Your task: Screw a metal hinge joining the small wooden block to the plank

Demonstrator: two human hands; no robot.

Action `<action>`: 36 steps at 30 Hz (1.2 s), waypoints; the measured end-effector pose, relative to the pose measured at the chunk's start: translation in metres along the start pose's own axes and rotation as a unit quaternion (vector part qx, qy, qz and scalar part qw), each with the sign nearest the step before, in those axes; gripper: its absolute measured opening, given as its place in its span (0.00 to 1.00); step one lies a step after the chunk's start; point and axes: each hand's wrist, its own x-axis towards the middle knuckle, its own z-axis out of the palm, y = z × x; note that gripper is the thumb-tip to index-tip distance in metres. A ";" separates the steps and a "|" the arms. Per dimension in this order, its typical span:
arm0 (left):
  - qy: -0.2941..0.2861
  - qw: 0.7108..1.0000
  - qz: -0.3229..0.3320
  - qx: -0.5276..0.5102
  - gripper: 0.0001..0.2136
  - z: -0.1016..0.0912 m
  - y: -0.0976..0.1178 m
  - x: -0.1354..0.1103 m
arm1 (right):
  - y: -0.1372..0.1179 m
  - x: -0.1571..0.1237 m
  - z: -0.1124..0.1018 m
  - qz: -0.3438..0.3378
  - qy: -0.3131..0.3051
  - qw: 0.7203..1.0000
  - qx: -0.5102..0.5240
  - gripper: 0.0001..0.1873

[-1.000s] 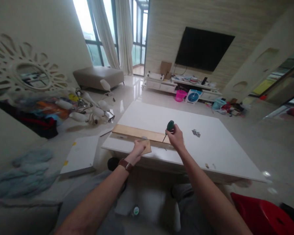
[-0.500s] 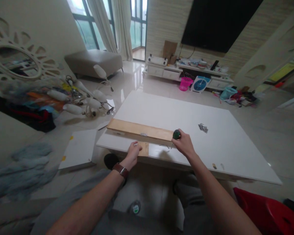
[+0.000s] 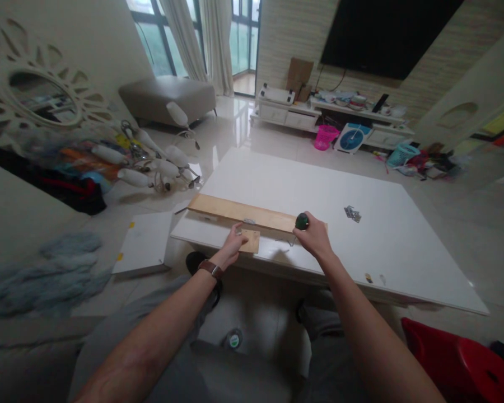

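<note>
My right hand is closed around a green-handled screwdriver, its tip pointing down at the white table by the right end of a long wooden strip. My left hand, with a brown watch on the wrist, rests on the left edge of a small wooden block near the table's front edge. Its fingers are curled and pinch something small I cannot make out. A small metal bracket sits on the strip above the block.
A pile of metal fittings lies on the table's right half. A white panel lies on the floor at left, a chandelier beyond it. A red stool stands at lower right. A TV cabinet and a sofa stand farther back.
The camera tilted down and shifted. My right hand lowered the screwdriver from above the strip to the table by its right end. My left hand stayed at the small block.
</note>
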 end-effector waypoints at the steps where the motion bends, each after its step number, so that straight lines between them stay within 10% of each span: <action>1: 0.000 1.000 0.000 0.002 0.42 0.001 0.000 0.002 | 0.000 0.000 0.000 0.001 0.001 1.000 -0.001 0.07; 36: -0.015 0.996 0.022 -0.084 0.26 -0.007 -0.002 0.015 | 0.001 0.007 0.008 0.004 0.012 1.000 -0.022 0.06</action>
